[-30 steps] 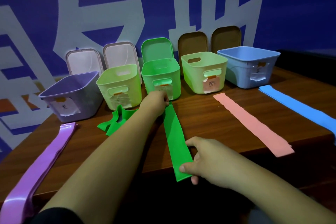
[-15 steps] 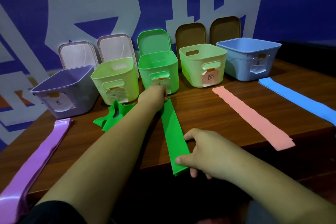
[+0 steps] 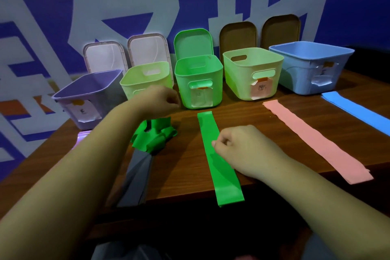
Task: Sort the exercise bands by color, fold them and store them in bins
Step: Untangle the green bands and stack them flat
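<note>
A flat green band (image 3: pixel 219 167) lies lengthwise on the table (image 3: pixel 185 154), its near end hanging over the front edge and its far end before the green bin (image 3: pixel 198 82). My right hand (image 3: pixel 238 148) sits with curled fingers on the band's middle, at its right edge; I cannot tell whether it pinches the band. My left hand (image 3: pixel 160 101), fingers curled and holding nothing, hovers above a crumpled green band (image 3: pixel 154 137). A pink band (image 3: pixel 316 141) and a blue band (image 3: pixel 354 110) lie flat to the right.
A purple bin (image 3: pixel 88 95), two light green bins (image 3: pixel 145 76) (image 3: pixel 253 72) and a blue bin (image 3: pixel 310 65) flank the green one, with lids leaning on the wall behind. A grey band (image 3: pixel 137 177) and a purple band (image 3: pixel 83 135) lie under my left arm.
My left hand let go of the green band's far end and lifted away to the left. My right hand left the near end and moved up to the band's middle.
</note>
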`<action>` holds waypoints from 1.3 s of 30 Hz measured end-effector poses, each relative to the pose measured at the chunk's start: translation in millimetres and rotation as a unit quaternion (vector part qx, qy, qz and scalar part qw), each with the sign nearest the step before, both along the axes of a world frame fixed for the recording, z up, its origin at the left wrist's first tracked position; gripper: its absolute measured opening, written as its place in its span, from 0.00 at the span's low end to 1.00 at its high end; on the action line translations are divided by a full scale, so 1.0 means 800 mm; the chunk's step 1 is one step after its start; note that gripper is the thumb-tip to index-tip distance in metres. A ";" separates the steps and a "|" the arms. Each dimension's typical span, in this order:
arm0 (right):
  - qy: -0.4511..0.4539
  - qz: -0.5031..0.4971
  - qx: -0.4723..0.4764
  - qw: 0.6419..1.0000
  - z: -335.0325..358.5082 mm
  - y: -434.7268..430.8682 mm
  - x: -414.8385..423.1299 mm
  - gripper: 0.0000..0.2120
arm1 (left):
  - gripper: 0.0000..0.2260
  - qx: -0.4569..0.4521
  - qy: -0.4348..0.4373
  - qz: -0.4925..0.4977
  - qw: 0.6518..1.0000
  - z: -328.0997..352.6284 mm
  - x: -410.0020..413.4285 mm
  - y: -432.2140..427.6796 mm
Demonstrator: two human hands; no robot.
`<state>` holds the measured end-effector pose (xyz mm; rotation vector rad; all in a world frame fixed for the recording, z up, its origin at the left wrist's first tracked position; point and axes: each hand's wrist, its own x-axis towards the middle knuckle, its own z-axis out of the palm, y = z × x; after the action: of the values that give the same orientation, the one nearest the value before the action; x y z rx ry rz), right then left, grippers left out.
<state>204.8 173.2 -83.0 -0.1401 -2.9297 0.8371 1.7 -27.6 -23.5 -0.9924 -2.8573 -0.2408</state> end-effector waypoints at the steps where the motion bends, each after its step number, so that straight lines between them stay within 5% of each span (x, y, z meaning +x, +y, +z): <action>1: 0.018 -0.002 0.004 1.000 0.001 -0.006 -0.010 0.14 | 0.04 0.011 -0.015 -0.002 1.000 -0.001 0.001 -0.016; 8: 0.048 0.055 0.029 0.997 0.019 -0.042 -0.089 0.14 | 0.12 -0.030 -0.002 -0.029 0.999 -0.033 -0.014 -0.062; 15: 0.026 0.109 0.025 0.993 0.025 -0.061 -0.166 0.11 | 0.09 0.082 0.030 -0.026 0.996 -0.034 -0.029 -0.072; 22: 0.049 0.121 -0.095 0.987 -0.008 -0.061 -0.206 0.08 | 0.03 0.254 -0.097 -0.002 0.962 -0.049 -0.035 -0.059; 26: 0.045 0.127 -0.166 0.977 -0.028 -0.050 -0.211 0.10 | 0.06 0.273 -0.162 -0.035 0.948 -0.062 -0.040 -0.063; 39: 0.047 0.146 -0.135 0.979 -0.030 -0.044 -0.209 0.19 | 0.06 0.313 -0.211 -0.060 0.924 -0.069 -0.035 -0.066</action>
<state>37.4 137.8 -106.9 0.3129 -2.7726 1.2428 -26.3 -80.1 -78.6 -1.0565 -2.7148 -1.4275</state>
